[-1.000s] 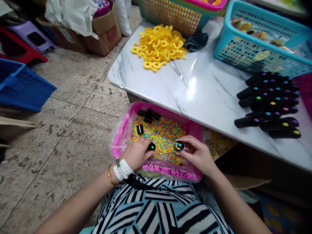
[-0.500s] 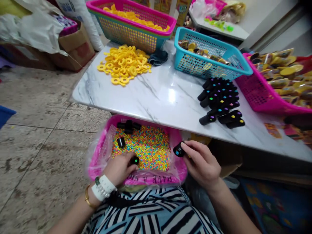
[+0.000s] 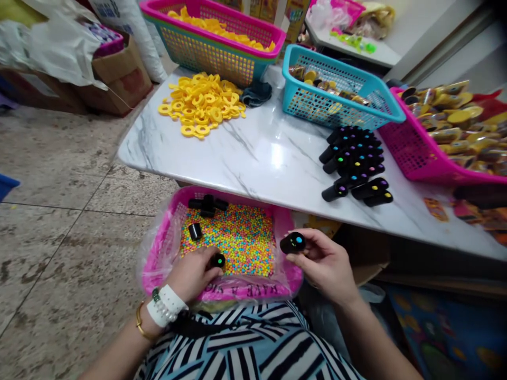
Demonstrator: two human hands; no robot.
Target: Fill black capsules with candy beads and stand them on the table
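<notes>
My left hand (image 3: 195,272) is closed around a black plastic tube (image 3: 217,260) with a green dot on its end, low over small coloured beads (image 3: 237,232). The beads fill a plastic-lined pink basket (image 3: 293,282). At the basket's right edge, my right hand (image 3: 327,264) pinches another black tube (image 3: 292,243) between thumb and fingers; a blue dot shows on its end. A short black cylinder (image 3: 195,231) lies on the beads, with several more black pieces (image 3: 208,205) near the basket's back edge.
Black tubes with coloured dots (image 3: 356,158) are grouped on the marble-patterned table (image 3: 257,153). Yellow ring pieces (image 3: 204,103) are heaped at its left, before a pink-rimmed basket (image 3: 214,45). A blue basket (image 3: 340,100) and a pink basket (image 3: 415,150) stand right.
My right hand has turned the black tube so its dotted end now faces right and up, and its grip has shifted. The left hand stays about where it was.
</notes>
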